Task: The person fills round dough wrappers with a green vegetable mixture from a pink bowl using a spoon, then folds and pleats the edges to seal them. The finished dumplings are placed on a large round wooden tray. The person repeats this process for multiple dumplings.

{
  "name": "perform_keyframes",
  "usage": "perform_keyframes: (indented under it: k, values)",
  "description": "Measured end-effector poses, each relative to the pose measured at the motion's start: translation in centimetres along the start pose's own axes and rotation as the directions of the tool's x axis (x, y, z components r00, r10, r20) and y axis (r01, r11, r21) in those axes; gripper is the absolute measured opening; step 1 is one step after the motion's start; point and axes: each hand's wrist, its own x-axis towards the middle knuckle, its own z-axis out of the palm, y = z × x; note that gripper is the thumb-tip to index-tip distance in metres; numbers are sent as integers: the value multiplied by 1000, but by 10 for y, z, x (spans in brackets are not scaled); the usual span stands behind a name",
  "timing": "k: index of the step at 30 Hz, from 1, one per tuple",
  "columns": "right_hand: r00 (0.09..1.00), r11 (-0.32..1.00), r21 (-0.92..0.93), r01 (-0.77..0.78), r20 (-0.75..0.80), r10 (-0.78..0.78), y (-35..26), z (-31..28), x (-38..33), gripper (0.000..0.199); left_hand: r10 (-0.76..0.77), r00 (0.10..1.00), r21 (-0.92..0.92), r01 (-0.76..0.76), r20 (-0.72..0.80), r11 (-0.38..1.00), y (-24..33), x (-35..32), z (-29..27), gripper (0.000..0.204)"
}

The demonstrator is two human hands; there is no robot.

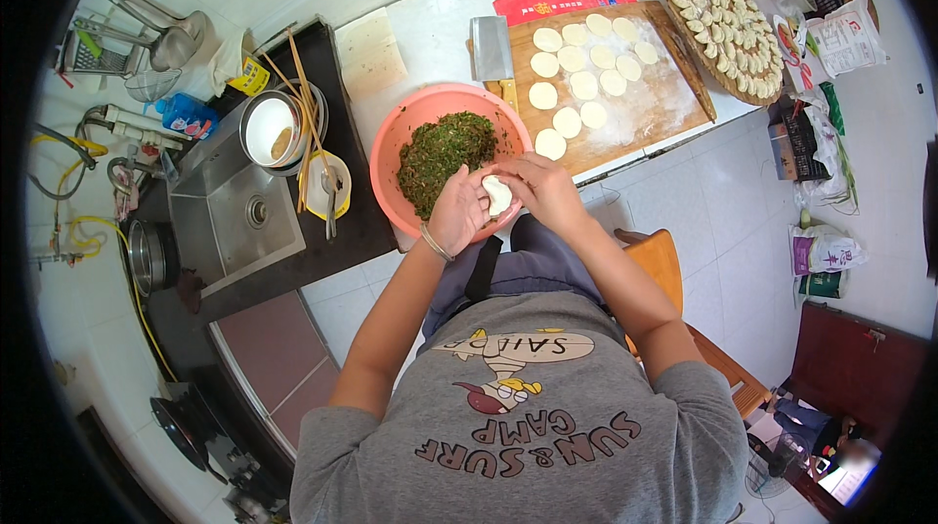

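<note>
A white folded dumpling (497, 195) is held between my two hands above the near rim of a pink basin (385, 165). My left hand (459, 209) cradles it from the left, fingers curled against it. From the right, my right hand (545, 190) pinches its edge with fingertips. Green chopped filling (445, 158) is heaped in the basin. Right of the basin, several round dough wrappers (583, 85) lie on a floured wooden board (640, 119). A cleaver (491, 50) rests at the board's left edge.
A round woven tray (770, 89) full of shaped dumplings sits at the far right. A rolling pin (690, 73) lies along the board's right side. Left are a sink (234, 231), stacked bowls with chopsticks (306, 124) and a yellow bowl (337, 177). An orange chair (657, 265) stands at my right.
</note>
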Motion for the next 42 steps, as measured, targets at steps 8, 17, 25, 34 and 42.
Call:
perform_keyframes:
  k: [8, 17, 25, 34, 42]
  values:
    - [991, 987, -129, -95, 78, 106, 3, 5, -3, 10, 8, 1000, 28, -7, -15, 1000, -4, 1, 0, 63]
    - [968, 968, -26, -251, 5, 251, -15, -3, -3, 17, 95, 994, -157, -103, -60, 982, 1, 3, -6, 62]
    - [965, 965, -90, -246, 74, 253, -6, 13, -11, 24, 117, 990, -303, -134, -74, 943, 2, 5, 2, 62]
    - [998, 996, -69, 57, -5, -58, -14, -6, -4, 9, 138, 988, -413, -157, -76, 897, 10, 6, 7, 58]
    - [973, 967, -109, 229, -17, -232, -9, -1, -10, 14, 122, 991, -436, -134, -56, 890, 4, 5, 8, 60]
